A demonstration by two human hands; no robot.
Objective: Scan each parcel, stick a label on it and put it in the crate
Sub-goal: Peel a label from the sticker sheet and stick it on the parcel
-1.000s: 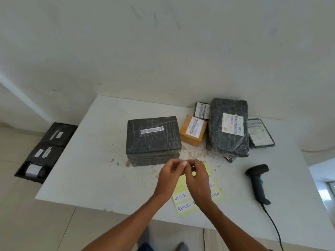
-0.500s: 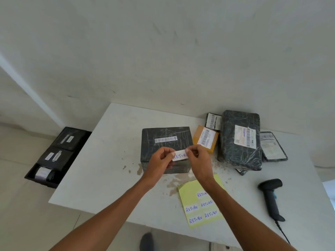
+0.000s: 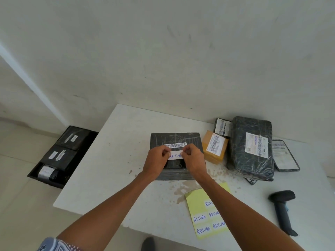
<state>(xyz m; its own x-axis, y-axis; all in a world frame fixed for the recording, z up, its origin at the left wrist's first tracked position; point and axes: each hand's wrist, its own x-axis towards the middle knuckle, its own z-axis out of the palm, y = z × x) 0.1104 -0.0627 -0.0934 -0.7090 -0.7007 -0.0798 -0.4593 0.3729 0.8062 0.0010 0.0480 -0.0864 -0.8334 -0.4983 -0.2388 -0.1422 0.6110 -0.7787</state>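
Here, two hands hold a label [image 3: 175, 155] over the parcel [image 3: 181, 137].
The left hand [image 3: 155, 160] pinches the label's left end and the right hand [image 3: 194, 160] pinches its right end, just below the parcel's barcode; whether the label touches the wrap I cannot tell. The parcel lies flat on the surface [image 3: 112, 169]. Left of the parcel, off the surface, sits the crate [image 3: 47, 182] with black packets [image 3: 61, 156] inside. Just right of the parcel stands an orange box [image 3: 214, 147]. Nearer than the parcel and to its right lie a yellow sheet [image 3: 199, 198] and the scanner [image 3: 282, 209].
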